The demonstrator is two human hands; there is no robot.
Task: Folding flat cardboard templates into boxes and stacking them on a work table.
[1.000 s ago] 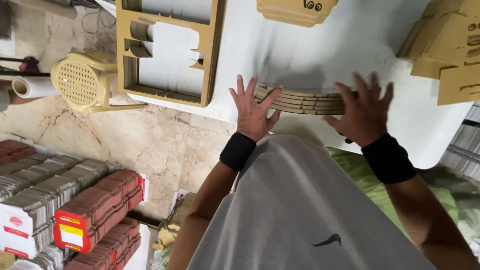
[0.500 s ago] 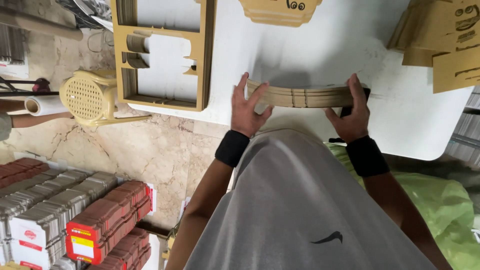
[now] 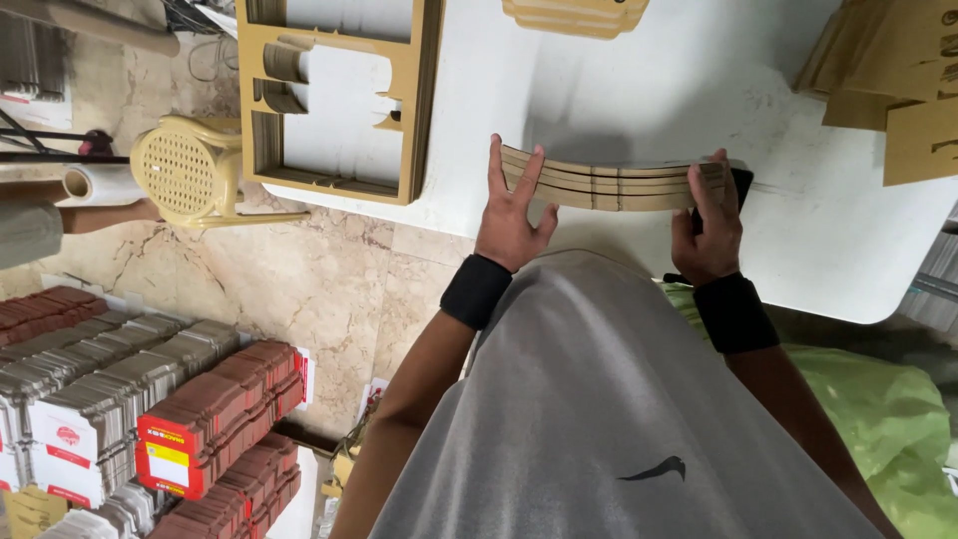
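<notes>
Floor (image 3: 299, 279): polished beige marble tiles with darker veining and visible joints. Bench (image 3: 818, 250): white top with a rounded corner, standing over the marble. Plastic stool (image 3: 185, 170): pale yellow, perforated round seat, lying on its side just beside the bench edge. Storage at lower left: rows of flat folded cartons (image 3: 210, 409), red and grey, stacked on edge. A crumpled green plastic bag (image 3: 888, 419) lies at lower right. Lighting: even and diffuse.

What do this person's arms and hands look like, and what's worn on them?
Both forearms are bare, with no sleeves in view. Each wrist has a plain black wristband, one on the left and one on the right. The left hand and right hand are gloveless; no rings or watch show.
</notes>
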